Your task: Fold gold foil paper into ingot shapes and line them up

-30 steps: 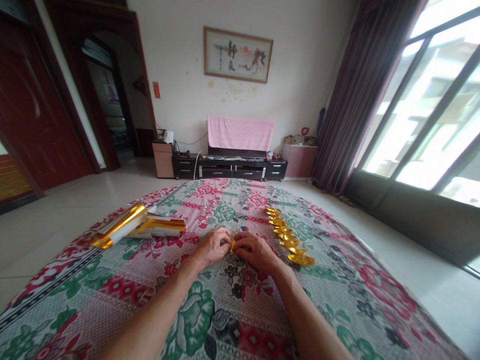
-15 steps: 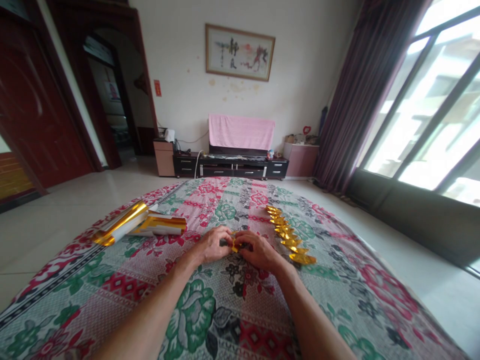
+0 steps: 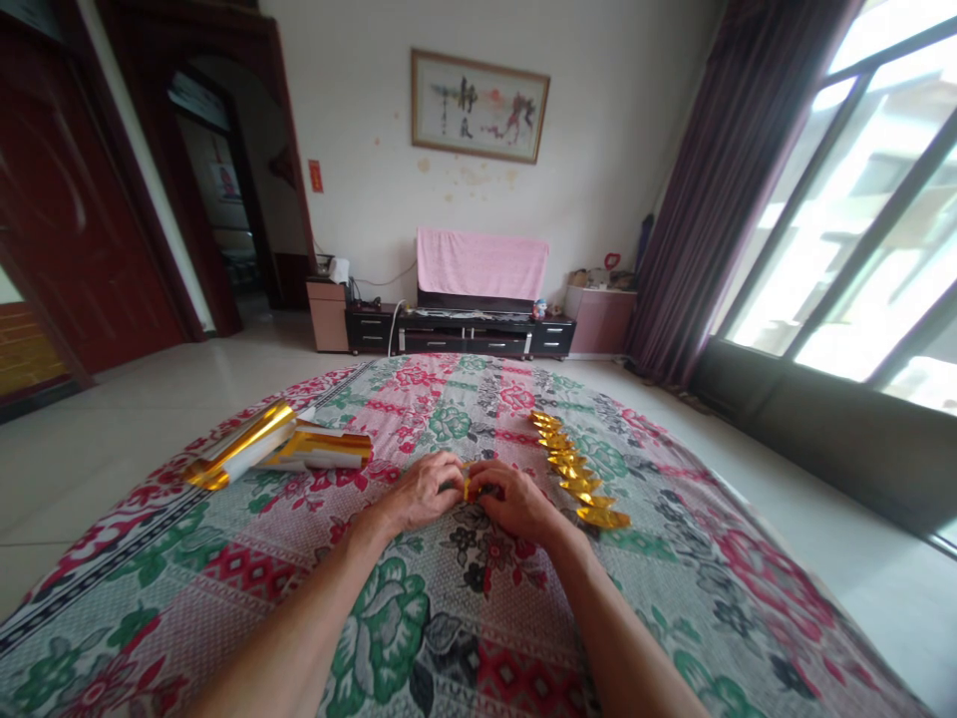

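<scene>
hands, left hand (image 3: 421,491) and right hand (image 3: 516,504), pinch gold paper (image 3: 468,488) together.

Gold paper piece (image 3: 468,488) mostly hidden between left hand (image 3: 423,491) and right hand (image 3: 515,504); shape unclear.

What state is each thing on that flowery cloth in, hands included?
left hand, pinching the gold foil piece.
right hand, pinching the same piece.
gold foil piece, mostly hidden between the fingers.
folded gold pieces, lying in a row.
gold foil sheets, loosely stacked, curling.
flowery cloth, spread flat.
</scene>
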{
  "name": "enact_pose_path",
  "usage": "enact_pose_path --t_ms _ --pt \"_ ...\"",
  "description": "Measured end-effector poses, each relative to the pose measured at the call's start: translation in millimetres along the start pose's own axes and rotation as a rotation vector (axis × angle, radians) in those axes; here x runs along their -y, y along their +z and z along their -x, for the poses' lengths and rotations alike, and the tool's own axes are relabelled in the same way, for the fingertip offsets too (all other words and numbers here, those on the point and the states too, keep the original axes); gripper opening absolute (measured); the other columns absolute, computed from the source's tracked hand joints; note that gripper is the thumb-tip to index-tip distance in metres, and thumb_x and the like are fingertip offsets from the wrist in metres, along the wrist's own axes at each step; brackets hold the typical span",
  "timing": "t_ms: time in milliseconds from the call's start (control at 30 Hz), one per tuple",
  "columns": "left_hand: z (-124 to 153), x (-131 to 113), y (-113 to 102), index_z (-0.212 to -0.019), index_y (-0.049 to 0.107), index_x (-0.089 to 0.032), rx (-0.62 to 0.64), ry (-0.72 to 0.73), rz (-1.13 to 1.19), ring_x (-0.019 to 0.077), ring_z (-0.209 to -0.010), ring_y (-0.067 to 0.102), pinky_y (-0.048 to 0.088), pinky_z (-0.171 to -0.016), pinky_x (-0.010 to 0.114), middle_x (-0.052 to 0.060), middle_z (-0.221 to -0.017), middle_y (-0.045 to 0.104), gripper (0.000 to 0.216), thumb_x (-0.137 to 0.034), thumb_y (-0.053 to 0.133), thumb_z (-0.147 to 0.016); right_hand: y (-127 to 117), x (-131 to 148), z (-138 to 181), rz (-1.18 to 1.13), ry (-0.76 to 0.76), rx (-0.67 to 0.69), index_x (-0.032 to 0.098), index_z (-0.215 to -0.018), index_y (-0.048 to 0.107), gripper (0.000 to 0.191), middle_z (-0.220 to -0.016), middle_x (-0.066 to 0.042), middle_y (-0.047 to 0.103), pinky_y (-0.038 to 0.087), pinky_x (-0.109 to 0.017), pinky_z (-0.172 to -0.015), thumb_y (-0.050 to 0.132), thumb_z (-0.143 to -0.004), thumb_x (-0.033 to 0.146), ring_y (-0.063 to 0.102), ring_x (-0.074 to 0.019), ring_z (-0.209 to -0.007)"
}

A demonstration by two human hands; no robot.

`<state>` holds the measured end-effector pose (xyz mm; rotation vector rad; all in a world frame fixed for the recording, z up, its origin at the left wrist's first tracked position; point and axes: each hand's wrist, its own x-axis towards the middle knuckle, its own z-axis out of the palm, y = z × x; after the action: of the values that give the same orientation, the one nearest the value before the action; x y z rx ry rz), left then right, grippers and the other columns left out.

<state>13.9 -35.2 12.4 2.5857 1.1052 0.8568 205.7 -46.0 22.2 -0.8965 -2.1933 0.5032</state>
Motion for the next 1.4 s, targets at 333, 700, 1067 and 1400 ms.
enact_pose_path --t_ms 333,700,1067,1400 --pt "-1 1 3 -0.078 0.062 -0.020 -0.003 -0.014 -0.039 0.0166 -0.094 0.053 0.041 -0.086 0.030 0.004 -0.098 0.059 0.011 -0.020 0.051 -0.079 -1 1 1 -0.006 -0.014 0.004 0.019 -0.076 0.066 0.026 -0.095 -0.002 0.064 0.043 -0.029 -0.086 0.050 -0.063 0.002 0.058 -0.0146 -0.092" --pt "-1 1 2 -0.083 0.058 -0.019 -0.086 -0.098 0.150 0.0136 -0.088 0.056 0.043 -0.084 0.026 0.002 -0.090 0.062 0.019 -0.010 0.043 -0.076 5 -1 3 0.005 -0.054 -0.042 0.020 -0.076 0.066 0.020 -0.094 -0.003 0.064 0.044 -0.026 -0.084 0.052 -0.071 0.007 0.059 -0.0127 -0.090" --pt "-4 5 12 -0.077 0.066 -0.018 -0.137 -0.120 0.078 0.0146 -0.087 0.059 0.044 -0.084 0.026 0.004 -0.093 0.066 0.016 -0.016 0.050 -0.076 6 -1 3 -0.004 -0.045 -0.045 0.020 -0.074 0.064 0.019 -0.096 -0.002 0.064 0.043 -0.027 -0.086 0.051 -0.070 0.007 0.059 -0.0132 -0.091" --pt "-6 1 12 -0.071 0.067 -0.018 -0.166 -0.141 0.092 0.0140 -0.083 0.060 0.046 -0.081 0.024 0.003 -0.090 0.066 0.012 -0.013 0.057 -0.069 5 0 3 -0.008 -0.036 -0.053 0.019 -0.072 0.064 0.019 -0.093 -0.002 0.064 0.043 -0.024 -0.084 0.051 -0.069 0.006 0.059 -0.0123 -0.090"
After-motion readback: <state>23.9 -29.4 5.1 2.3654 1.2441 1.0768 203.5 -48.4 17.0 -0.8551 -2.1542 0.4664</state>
